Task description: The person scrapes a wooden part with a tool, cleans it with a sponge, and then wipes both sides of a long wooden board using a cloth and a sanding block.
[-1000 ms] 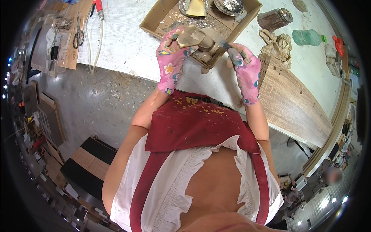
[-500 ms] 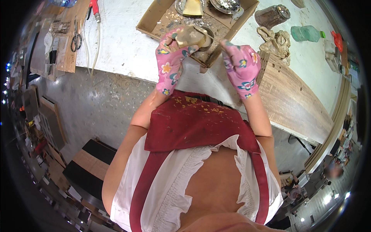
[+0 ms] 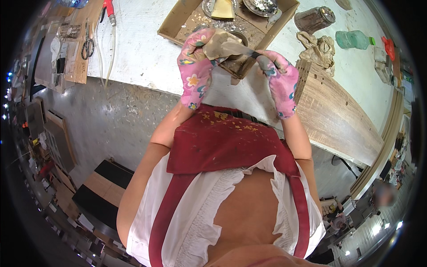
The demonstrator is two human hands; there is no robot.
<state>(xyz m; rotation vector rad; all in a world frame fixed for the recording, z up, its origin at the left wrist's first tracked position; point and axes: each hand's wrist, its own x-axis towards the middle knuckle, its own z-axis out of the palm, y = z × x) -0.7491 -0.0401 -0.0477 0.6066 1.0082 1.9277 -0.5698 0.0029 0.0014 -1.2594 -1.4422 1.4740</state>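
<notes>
Tan plate (image 3: 214,48) is being held in left grip (image 3: 195,66) and spatula (image 3: 243,50), best angled shallowly, in right grip (image 3: 282,79).

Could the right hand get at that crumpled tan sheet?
Probably yes: the crumpled tan sheet lies close by, beyond and to the right of the right hand, with nothing seen on top of it. But that hand already holds a thin-bladed tool, which might have to be put down first.

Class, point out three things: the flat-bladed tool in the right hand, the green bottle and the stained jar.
Flat-bladed tool (image 3: 244,50), head view: on its blade.
Green bottle (image 3: 351,40), head view: middle of its body.
Stained jar (image 3: 312,19), head view: on its side wall.
</notes>
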